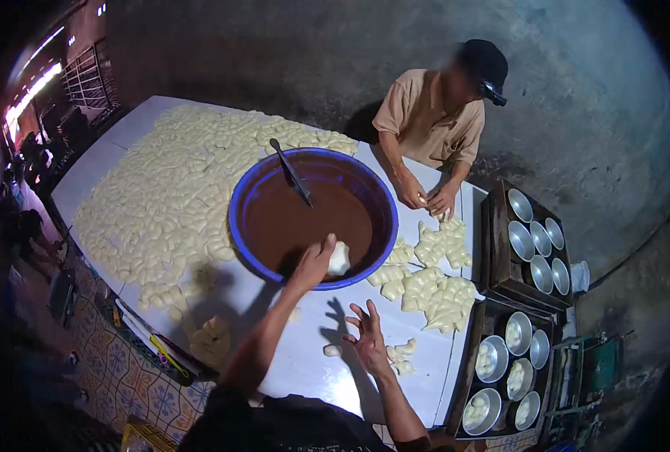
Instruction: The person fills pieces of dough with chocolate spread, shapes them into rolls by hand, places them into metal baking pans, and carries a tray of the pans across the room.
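Note:
My left hand (316, 264) reaches over the near rim of a large blue tub (390, 226). Its fingers are closed on a rounded white lump of dough (339, 258). Smooth brown filling (305, 226) lies in the tub, and a dark spatula-like tool (293, 175) leans inside against the far rim. My right hand (369, 345) is open above the table, fingers spread, with nothing in it. Close by lie a small dough piece (332, 350) and a little cluster of dough pieces (401, 357).
Many pale dough pieces (162, 196) cover the table's left side. More joined dough (437, 294) lies right of the tub. Across the table a person (433, 120) handles dough. Round metal tins stand in wooden crates (493, 279) at the right, some with dough inside.

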`<state>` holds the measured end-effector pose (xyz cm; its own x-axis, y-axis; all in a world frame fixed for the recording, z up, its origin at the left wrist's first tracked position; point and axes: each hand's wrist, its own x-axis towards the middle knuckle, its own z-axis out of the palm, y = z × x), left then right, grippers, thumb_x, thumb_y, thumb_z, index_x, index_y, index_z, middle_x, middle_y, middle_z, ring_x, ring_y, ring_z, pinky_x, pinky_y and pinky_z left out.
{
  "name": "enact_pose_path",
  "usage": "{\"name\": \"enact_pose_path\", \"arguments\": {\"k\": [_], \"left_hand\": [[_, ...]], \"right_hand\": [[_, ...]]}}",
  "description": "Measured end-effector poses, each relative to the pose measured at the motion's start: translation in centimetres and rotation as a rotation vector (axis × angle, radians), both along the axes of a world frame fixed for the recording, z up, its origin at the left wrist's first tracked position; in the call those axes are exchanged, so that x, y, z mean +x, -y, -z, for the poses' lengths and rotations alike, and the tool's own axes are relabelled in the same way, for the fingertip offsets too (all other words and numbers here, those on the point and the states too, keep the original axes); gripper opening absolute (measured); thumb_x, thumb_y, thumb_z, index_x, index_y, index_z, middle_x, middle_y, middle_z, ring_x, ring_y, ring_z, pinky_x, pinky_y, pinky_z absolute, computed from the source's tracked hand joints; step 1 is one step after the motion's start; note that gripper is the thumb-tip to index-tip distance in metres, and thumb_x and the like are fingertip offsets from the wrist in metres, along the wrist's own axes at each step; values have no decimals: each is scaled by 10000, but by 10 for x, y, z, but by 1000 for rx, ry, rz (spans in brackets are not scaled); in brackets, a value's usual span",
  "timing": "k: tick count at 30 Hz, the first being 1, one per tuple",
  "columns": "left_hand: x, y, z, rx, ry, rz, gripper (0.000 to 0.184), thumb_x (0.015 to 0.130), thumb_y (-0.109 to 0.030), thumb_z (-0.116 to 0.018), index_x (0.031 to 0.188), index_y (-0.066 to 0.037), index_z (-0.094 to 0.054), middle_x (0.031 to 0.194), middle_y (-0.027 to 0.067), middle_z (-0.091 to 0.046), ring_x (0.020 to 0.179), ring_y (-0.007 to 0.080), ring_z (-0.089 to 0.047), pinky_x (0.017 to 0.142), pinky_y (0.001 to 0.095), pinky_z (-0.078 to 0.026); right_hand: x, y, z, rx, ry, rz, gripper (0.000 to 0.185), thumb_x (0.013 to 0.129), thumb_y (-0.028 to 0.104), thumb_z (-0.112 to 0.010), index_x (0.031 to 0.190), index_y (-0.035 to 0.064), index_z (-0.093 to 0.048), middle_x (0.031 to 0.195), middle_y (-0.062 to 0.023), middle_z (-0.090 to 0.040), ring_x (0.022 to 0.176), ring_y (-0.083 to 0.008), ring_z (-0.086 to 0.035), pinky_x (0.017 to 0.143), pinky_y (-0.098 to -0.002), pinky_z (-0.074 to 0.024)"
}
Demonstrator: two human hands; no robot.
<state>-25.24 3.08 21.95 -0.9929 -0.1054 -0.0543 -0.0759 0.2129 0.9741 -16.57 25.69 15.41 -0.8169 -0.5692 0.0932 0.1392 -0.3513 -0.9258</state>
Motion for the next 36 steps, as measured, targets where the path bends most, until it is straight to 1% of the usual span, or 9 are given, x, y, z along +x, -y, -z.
{"name": "enact_pose_path", "arguments": {"k": [2, 6, 12, 15, 20, 22, 24, 27, 36], "left_hand": [[-20, -2, 15, -681, -86, -137, 887, 927, -663, -211, 1176, 125, -535, 1183, 272, -577, 1125, 390, -550, 988, 469, -400], [-10, 8, -34, -616, 424, 415, 926, 887, -729, -157, 995, 45, -654, 1088, 296, -608, 1118, 436, -540, 998, 497, -370], [56, -28, -22, -726, -209, 24, 935, 895, -724, -142, 1002, 54, -651, 940, 255, -660, 878, 333, -650, 770, 436, -497], [85, -38, -1, 705, 308, 168, 1135, 786, -818, -33, 1290, 104, -460, 1129, 215, -623, 999, 273, -628, 953, 405, -439], [131, -69, 19, 788, 308, -110, 958, 907, -711, -125, 1342, 99, -393, 1224, 196, -562, 1154, 276, -525, 1015, 468, -379], [141, -75, 21, 866, 382, -123, 593, 993, -450, -395, 1399, -18, -376, 1166, 122, -567, 1055, 245, -560, 944, 425, -436], [154, -79, 28, 772, 411, -163, 475, 954, -212, -537, 1378, -30, -423, 1148, 107, -572, 986, 214, -593, 864, 361, -478], [167, -82, 43, 31, -70, -23, 494, 796, 88, -548, 1287, 48, -502, 993, 154, -593, 891, 198, -620, 744, 282, -494], [181, -78, 44, 360, 117, -80, 149, 887, -103, -652, 892, 45, -638, 842, 78, -640, 729, 101, -609, 662, 230, -544]], "right_hand": [[0, -1, 2, 54, 45, 45, 1115, 677, 657, -705, 1507, 271, -70, 1494, -65, -248, 1247, -191, -386, 920, -403, -418], [1, -5, 22, -59, 186, 61, 990, 788, 490, -711, 1505, 202, -91, 1455, -97, -314, 1222, -220, -418, 896, -385, -455], [4, 14, 24, -299, 458, 99, 717, 947, 285, -547, 1485, 56, -132, 1322, -145, -473, 1087, -196, -527, 826, -315, -480], [5, 14, 23, -487, 775, -43, 409, 939, 262, -559, 1222, -24, -486, 1107, -157, -612, 932, -222, -619, 782, -332, -513], [30, 15, 5, -132, 591, 281, 211, 906, 113, -608, 1049, -40, -628, 1043, -102, -611, 834, -147, -574, 732, -256, -488], [39, 17, -3, 562, -416, 443, 297, 842, 55, -641, 1132, -10, -624, 1059, -87, -579, 879, -169, -540, 776, -277, -467], [47, 11, -14, 696, -587, 479, 371, 783, 3, -654, 1152, 37, -637, 1089, -92, -549, 950, -193, -518, 808, -306, -452], [45, 0, -14, 520, -607, 423, 273, 796, -22, -633, 1056, 58, -662, 1082, -125, -573, 940, -253, -576, 795, -323, -480], [53, -1, -30, 537, -542, 197, 235, 850, 111, -670, 1052, -11, -664, 1076, -120, -607, 990, -208, -595, 859, -309, -471]]}}
